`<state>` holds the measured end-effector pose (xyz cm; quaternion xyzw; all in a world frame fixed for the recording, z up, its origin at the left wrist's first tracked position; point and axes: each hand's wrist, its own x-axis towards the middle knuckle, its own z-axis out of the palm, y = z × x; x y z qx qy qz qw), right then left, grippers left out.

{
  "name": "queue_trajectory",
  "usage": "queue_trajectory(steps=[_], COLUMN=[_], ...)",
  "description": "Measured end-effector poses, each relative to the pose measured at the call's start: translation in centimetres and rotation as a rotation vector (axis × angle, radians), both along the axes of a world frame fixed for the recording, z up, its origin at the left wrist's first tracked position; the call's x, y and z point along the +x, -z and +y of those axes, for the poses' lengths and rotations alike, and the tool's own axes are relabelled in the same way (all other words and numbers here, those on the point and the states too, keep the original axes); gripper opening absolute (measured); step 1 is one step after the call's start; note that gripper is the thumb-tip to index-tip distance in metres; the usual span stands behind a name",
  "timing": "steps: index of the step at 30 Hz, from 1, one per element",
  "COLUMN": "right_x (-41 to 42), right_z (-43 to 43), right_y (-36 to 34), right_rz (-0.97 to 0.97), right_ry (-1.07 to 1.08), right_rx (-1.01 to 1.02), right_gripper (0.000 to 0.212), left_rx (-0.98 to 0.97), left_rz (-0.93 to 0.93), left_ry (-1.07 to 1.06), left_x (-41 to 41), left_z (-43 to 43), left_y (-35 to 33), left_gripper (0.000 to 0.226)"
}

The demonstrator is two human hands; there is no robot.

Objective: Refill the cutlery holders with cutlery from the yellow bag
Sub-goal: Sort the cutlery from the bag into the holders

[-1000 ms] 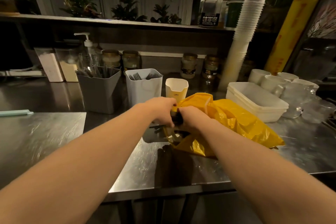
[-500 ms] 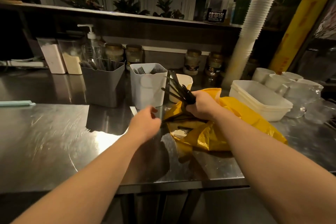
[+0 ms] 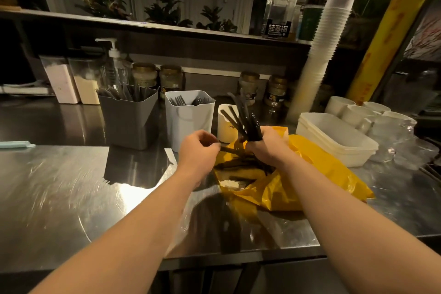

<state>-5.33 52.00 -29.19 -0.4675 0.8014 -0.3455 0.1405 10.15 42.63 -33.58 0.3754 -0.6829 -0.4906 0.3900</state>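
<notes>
The yellow bag [image 3: 315,174] lies open on the steel counter, with loose black cutlery [image 3: 241,170] in its mouth. My right hand [image 3: 268,148] is shut on a fanned bundle of black cutlery [image 3: 243,118], held upright above the bag's mouth. My left hand [image 3: 199,148] pinches one dark cutlery piece [image 3: 228,149] at the bag's left edge. Behind my hands stand three holders. The grey holder [image 3: 130,124] and the white holder [image 3: 188,124] both contain cutlery. The small cream holder [image 3: 224,126] is partly hidden by the bundle.
Stacked white trays [image 3: 334,141], white cups [image 3: 358,112] and clear glassware [image 3: 405,148] sit to the right. A tall stack of paper cups [image 3: 327,38], jars [image 3: 170,77] and a pump bottle [image 3: 114,62] line the back. The counter's front edge [image 3: 238,260] is near me.
My right hand has drawn a bundle of black cutlery out of the bag and raised it. My left hand let go, moved left, then came back to the bag's edge.
</notes>
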Motion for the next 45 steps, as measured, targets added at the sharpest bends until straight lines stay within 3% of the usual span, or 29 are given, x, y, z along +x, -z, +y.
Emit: queue_trajectory(steps=[4, 8, 12, 16, 18, 20, 26, 28, 35, 40, 45], right_x=[0.8, 0.9, 1.3, 0.9, 0.5, 0.2, 1.0, 1.6, 2.1, 2.3, 2.5], right_z=[-0.5, -0.6, -0.5, -1.2, -1.7, -1.9, -2.5, -2.7, -1.6, -0.9, -1.2], right_y=[1.2, 1.4, 0.3, -0.8, -1.2, -1.6, -3.8, -3.4, 1.6, 2.8, 2.8], right_rz=[-0.017, -0.01, -0.266, 0.086, 0.148, 0.064, -0.508, -0.569, -0.349, -0.277, -0.333], right_ry=[-0.102, -0.075, -0.112, -0.099, -0.077, -0.034, 0.065, 0.077, 0.07, 0.039, 0.03], right_rx=[0.03, -0.116, -0.333, -0.255, -0.279, -0.353, -0.715, -0.711, -0.541, -0.539, -0.452], right_gripper=[0.018, 0.037, 0.032, 0.025, 0.018, 0.012, 0.019, 0.019, 0.021, 0.022, 0.018], left_rx=[0.101, 0.194, 0.216, 0.207, 0.223, 0.225, 0.116, 0.095, 0.12, 0.179, 0.152], left_rz=[0.098, 0.118, 0.216, 0.312, 0.363, 0.365, 0.202, 0.167, 0.044, 0.036, 0.029], left_ry=[0.004, 0.029, 0.106, 0.167, 0.176, 0.138, 0.108, 0.152, 0.41, 0.425, 0.412], left_x=[-1.0, -1.6, -1.5, -1.1, -0.7, -0.1, 0.9, 0.9, -0.4, -1.7, -1.7], left_z=[0.7, 1.0, 1.4, 1.4, 1.2, 1.1, 1.2, 1.8, 2.4, 2.5, 2.5], left_y=[-2.7, -4.4, -6.5, -8.0, -7.8, -7.0, -3.0, -1.8, 1.2, 2.5, 3.4], left_gripper=[0.005, 0.007, 0.014, 0.021, 0.026, 0.024, 0.013, 0.011, 0.071, 0.07, 0.07])
